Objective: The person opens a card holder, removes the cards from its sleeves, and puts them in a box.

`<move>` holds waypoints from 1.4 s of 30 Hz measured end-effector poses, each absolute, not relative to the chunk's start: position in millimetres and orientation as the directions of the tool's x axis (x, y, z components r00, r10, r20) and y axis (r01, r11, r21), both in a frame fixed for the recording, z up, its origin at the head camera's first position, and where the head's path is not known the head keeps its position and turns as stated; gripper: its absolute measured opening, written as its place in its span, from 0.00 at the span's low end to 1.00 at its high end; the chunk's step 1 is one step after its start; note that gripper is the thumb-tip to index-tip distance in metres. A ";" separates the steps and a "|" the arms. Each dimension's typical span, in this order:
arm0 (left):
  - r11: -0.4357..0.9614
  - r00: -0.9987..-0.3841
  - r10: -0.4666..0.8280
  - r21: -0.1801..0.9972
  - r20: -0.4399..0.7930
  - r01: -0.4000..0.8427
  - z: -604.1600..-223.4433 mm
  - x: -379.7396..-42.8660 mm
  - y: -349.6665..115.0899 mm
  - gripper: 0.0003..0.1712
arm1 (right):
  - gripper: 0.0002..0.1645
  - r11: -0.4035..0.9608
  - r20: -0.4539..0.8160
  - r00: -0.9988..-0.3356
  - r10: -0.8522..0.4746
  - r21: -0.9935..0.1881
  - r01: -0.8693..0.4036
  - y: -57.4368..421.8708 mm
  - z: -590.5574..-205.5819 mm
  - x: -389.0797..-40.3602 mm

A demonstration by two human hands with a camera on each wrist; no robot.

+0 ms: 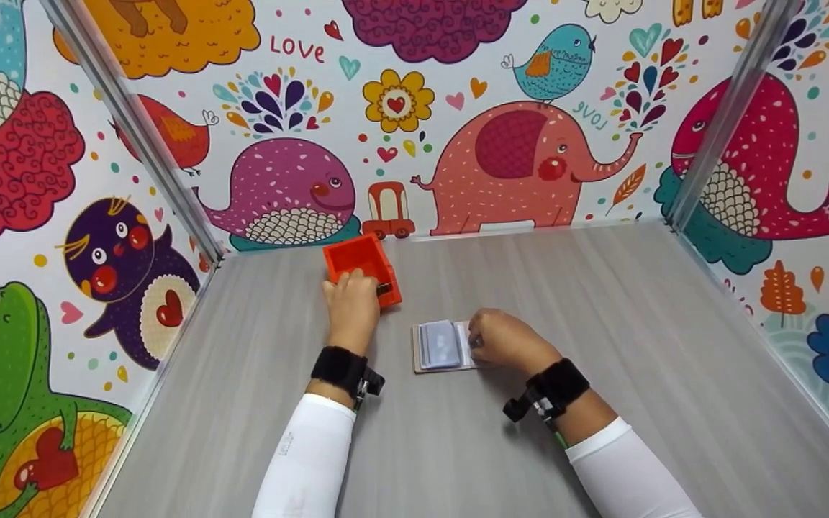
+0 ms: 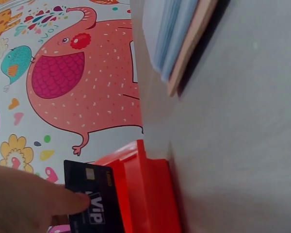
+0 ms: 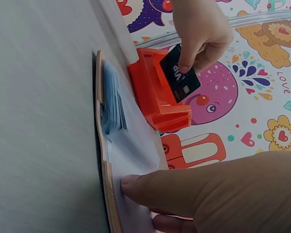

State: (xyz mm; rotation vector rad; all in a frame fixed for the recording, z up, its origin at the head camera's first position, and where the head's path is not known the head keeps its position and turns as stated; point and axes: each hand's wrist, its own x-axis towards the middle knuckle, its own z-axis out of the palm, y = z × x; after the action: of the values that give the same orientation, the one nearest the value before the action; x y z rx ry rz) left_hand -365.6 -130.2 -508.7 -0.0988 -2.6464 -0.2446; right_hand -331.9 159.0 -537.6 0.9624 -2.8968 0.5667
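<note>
My left hand (image 1: 354, 301) pinches a black card (image 2: 94, 196) with "Vip" printed on it, thumb lying across its face. In the right wrist view the card tilts over the mouth of an orange-red plastic box (image 1: 394, 286), its lower part overlapping the rim. A small card holder (image 1: 442, 345) lies spread on the table, its clear plastic sleeves (image 3: 114, 104) fanned to the left side. Over its right side, my right hand (image 1: 512, 339) grips with curled fingers, the thumb (image 3: 136, 187) pressed on the pale inner page. The hand hides the holder's right end.
The grey wood-grain table (image 1: 450, 446) is bounded by upright panels printed with cartoon animals, joined by metal corner strips (image 1: 141, 137). The box stands near the back panel, behind and left of the card holder. Each wrist wears a black strap (image 1: 342, 368) with a camera.
</note>
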 end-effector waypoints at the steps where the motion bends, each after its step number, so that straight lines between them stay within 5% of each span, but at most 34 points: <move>1: 0.983 -0.887 0.026 0.148 0.460 0.106 -510.1 -367.4 -130.2 0.16 | 0.06 0.738 0.156 -0.803 -0.576 -0.324 -0.592 159.1 -537.8 -332.3; 33: 0.979 -0.969 0.030 0.190 0.245 0.079 -526.7 -381.5 -124.8 0.09 | 0.04 0.719 0.175 -0.786 -0.593 -0.323 -0.615 159.6 -536.1 -332.2; 42: 0.904 -0.903 0.268 0.236 0.336 0.356 -524.1 -361.7 -112.6 0.11 | 0.06 0.740 0.155 -0.806 -0.571 -0.329 -0.587 158.6 -538.1 -331.2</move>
State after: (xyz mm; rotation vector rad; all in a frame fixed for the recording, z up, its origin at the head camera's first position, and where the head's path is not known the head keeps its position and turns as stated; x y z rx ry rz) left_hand -361.7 -112.6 -524.1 -0.4647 -2.7715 -0.4237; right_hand -331.2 158.6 -538.1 0.9618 -2.8891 0.5694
